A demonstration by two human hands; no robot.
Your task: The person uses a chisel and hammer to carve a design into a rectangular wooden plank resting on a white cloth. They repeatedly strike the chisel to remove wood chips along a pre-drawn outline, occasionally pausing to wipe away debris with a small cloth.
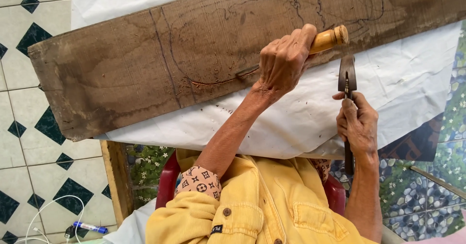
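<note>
Overhead, left hand (283,59) clenched round wooden-handled chisel (318,42) on dark plank (145,64), right hand (358,125) gripping hammer (347,79).

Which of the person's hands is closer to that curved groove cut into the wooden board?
Left. The left hand grips a wooden-handled chisel directly over the board, beside the groove. The right hand holds a hammer off the board's lower edge, farther away.

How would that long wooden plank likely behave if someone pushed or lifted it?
The plank looks thick and solid, so probably stiff and fairly heavy. It lies flat on the white sheet, so unlikely to roll or tip; the sheet might let it slide.
</note>
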